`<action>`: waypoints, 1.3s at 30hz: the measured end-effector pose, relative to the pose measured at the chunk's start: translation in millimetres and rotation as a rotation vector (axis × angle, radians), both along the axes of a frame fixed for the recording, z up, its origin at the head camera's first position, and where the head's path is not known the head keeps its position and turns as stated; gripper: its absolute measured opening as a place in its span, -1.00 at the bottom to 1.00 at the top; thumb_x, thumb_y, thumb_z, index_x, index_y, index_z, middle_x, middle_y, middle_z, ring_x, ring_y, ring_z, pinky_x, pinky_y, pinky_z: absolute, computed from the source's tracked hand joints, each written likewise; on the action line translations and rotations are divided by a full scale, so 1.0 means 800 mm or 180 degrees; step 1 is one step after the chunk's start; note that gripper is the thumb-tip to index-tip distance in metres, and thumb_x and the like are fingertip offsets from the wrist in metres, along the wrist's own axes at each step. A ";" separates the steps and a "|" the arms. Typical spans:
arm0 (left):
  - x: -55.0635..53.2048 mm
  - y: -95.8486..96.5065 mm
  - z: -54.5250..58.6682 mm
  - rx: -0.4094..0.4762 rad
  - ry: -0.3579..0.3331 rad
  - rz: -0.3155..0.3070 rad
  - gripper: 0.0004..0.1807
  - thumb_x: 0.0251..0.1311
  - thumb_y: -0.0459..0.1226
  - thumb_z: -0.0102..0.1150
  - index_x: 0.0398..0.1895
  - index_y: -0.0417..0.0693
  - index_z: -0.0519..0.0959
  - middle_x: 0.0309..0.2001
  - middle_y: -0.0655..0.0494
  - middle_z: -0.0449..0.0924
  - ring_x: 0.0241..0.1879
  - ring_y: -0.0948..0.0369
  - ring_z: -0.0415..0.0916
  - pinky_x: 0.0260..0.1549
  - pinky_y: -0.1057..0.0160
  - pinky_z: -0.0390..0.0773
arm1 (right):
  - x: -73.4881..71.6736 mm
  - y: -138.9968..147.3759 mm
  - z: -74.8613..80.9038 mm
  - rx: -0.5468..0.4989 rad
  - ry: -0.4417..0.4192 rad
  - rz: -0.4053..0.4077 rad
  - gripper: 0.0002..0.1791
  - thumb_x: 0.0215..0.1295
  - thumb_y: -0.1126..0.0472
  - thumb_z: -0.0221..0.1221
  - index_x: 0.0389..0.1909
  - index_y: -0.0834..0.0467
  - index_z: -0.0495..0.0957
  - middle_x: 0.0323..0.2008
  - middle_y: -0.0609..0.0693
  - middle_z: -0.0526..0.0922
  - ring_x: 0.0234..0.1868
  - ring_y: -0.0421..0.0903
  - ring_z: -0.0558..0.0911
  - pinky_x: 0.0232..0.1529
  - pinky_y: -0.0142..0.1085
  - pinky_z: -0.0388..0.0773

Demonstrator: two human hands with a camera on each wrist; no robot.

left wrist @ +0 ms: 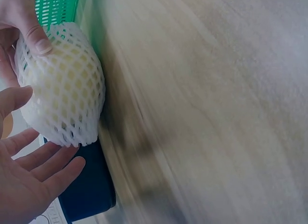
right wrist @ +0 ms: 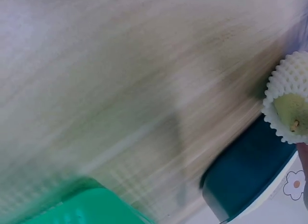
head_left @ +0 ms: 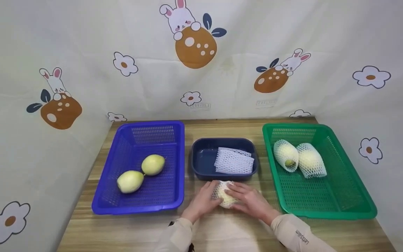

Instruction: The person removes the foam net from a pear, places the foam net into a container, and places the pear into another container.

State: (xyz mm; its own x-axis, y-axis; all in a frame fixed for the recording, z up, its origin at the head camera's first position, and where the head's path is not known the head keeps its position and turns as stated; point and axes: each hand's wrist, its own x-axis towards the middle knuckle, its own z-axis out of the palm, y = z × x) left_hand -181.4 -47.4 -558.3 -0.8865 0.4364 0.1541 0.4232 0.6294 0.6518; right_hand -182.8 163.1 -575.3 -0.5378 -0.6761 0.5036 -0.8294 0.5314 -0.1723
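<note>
A pale yellow-green pear in a white foam net sleeve is between the two hands, just in front of the navy tub. My right hand grips it from the right, its thumb pressing on the net in the left wrist view. On the other side, my left hand has fairly straight, spread fingers at the sleeve's end, with the thumb close to the net. The right wrist view shows the pear's stem end framed by the sleeve opening; most of the right hand is out of that view.
Two bare pears lie in a blue basket on the left. Flat net sleeves sit in the navy tub. At right, a green basket holds two sleeved pears. A patterned curtain stands behind the wooden table.
</note>
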 end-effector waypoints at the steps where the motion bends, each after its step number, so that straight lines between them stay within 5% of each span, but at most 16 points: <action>1: 0.000 0.001 -0.001 0.0006 -0.0012 0.0005 -0.47 -0.05 -0.22 0.23 0.04 -0.15 0.35 -0.10 -0.06 0.42 -0.15 0.05 0.43 -0.17 0.10 0.42 | 0.000 0.000 -0.001 -0.0025 0.0016 -0.0003 -0.45 -0.06 0.01 0.27 0.00 0.15 0.50 0.03 0.07 0.47 0.03 0.06 0.42 -0.08 -0.13 0.40; 4: 0.001 0.001 -0.002 -0.0001 -0.0038 0.0026 -0.48 -0.04 -0.21 0.23 0.02 -0.12 0.35 -0.10 -0.05 0.44 -0.16 0.05 0.44 -0.18 0.10 0.42 | 0.001 0.001 -0.004 -0.0015 -0.0120 -0.0029 -0.35 -0.08 0.00 0.29 0.08 0.16 0.41 0.07 0.07 0.41 0.08 0.06 0.35 -0.03 -0.12 0.36; 9: 0.002 0.002 -0.002 -0.0064 -0.0036 0.0046 -0.48 -0.04 -0.18 0.23 0.02 -0.11 0.35 -0.10 -0.05 0.45 -0.15 0.06 0.44 -0.18 0.09 0.42 | 0.002 0.005 -0.008 0.0205 -0.0719 -0.0131 -0.09 -0.13 0.01 0.33 0.28 0.10 0.13 0.23 0.16 0.14 0.19 0.11 0.19 0.02 -0.07 0.30; 13: 0.003 0.001 -0.002 -0.0077 -0.0052 0.0063 -0.44 -0.03 -0.17 0.23 0.06 -0.11 0.33 -0.07 -0.06 0.44 -0.13 0.04 0.43 -0.15 0.07 0.41 | 0.005 0.009 -0.008 0.0229 -0.0957 -0.0220 -0.10 -0.07 0.09 0.31 0.31 0.05 0.08 0.27 0.15 0.08 0.14 0.10 0.27 -0.06 -0.09 0.38; 19: 0.005 0.000 -0.004 0.0076 -0.0036 0.0087 -0.38 -0.07 -0.19 0.26 0.11 -0.12 0.30 -0.05 -0.04 0.40 -0.10 0.05 0.40 -0.10 0.09 0.38 | 0.006 0.014 -0.007 -0.0019 -0.0388 -0.0173 -0.31 -0.12 0.14 0.33 0.15 0.08 0.37 0.12 0.06 0.37 -0.14 0.02 0.54 -0.25 -0.18 0.50; 24: 0.007 0.003 -0.004 0.0140 0.0077 0.0087 -0.37 -0.09 -0.21 0.28 0.10 -0.17 0.31 -0.01 -0.05 0.36 -0.09 0.03 0.40 -0.10 0.09 0.38 | 0.006 0.016 -0.009 -0.0109 0.0072 -0.0112 -0.41 -0.17 0.20 0.35 0.01 0.13 0.48 0.00 0.04 0.48 -0.11 -0.03 0.53 -0.24 -0.21 0.50; 33: 0.005 0.005 -0.005 0.0089 0.0118 0.0077 -0.38 -0.09 -0.20 0.28 0.08 -0.16 0.32 -0.04 -0.03 0.39 -0.10 0.06 0.41 -0.12 0.10 0.40 | 0.001 0.010 -0.006 0.0236 -0.0654 -0.0076 -0.18 -0.02 -0.03 0.25 0.29 0.01 0.13 0.28 0.16 0.07 0.17 0.10 0.24 -0.08 -0.06 0.39; 39: 0.004 0.003 -0.009 0.0437 -0.0035 0.0155 -0.43 -0.06 -0.24 0.25 0.03 -0.27 0.29 -0.08 -0.10 0.43 -0.11 0.05 0.42 -0.11 0.12 0.39 | 0.004 0.012 -0.009 0.0001 -0.0272 0.0032 -0.34 -0.05 0.10 0.28 0.16 0.06 0.36 0.18 0.09 0.30 0.09 0.03 0.37 -0.13 -0.15 0.45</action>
State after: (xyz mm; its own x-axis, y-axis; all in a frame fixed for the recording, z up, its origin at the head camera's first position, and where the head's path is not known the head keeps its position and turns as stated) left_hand -178.5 -44.8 -565.7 -0.9080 0.3684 0.1994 0.3866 0.5536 0.7376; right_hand -179.3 172.4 -582.5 -0.5720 -0.6818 0.4560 -0.8170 0.5232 -0.2426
